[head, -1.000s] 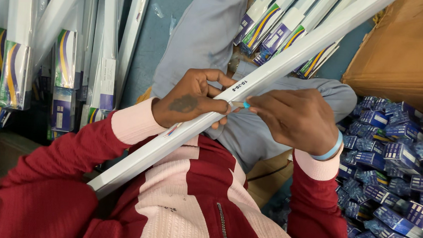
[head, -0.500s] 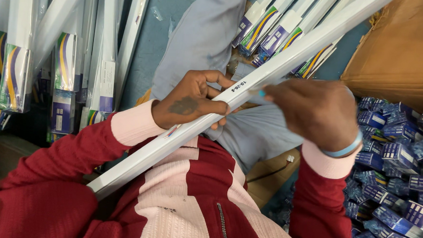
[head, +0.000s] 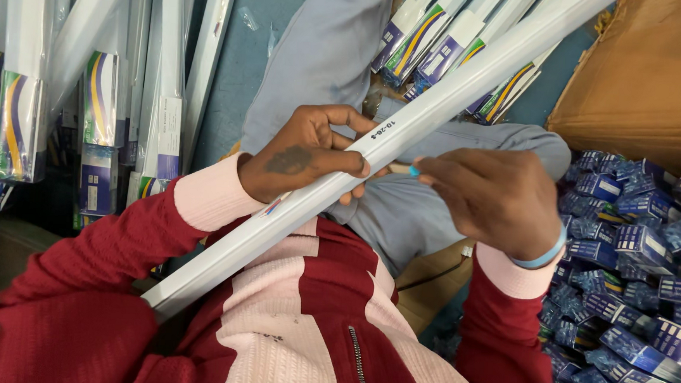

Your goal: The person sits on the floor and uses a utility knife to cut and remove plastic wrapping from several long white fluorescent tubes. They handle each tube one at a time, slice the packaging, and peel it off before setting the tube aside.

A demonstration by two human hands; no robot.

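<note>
Lying slanted across the person's lap, the long white tube (head: 438,103) is running from low on the left, by the red sleeve (head: 79,279), up to the top right. The left hand (head: 303,155) is wrapping around its middle and gripping it tight. The right hand (head: 488,199) is sitting just beside the tube, under it, pinching a small blue bit (head: 414,171) (too small to tell what) near the left thumb. Blue boxes (head: 639,277) are piling up on the right, and more packed tubes (head: 105,94) are standing on the left.
</note>
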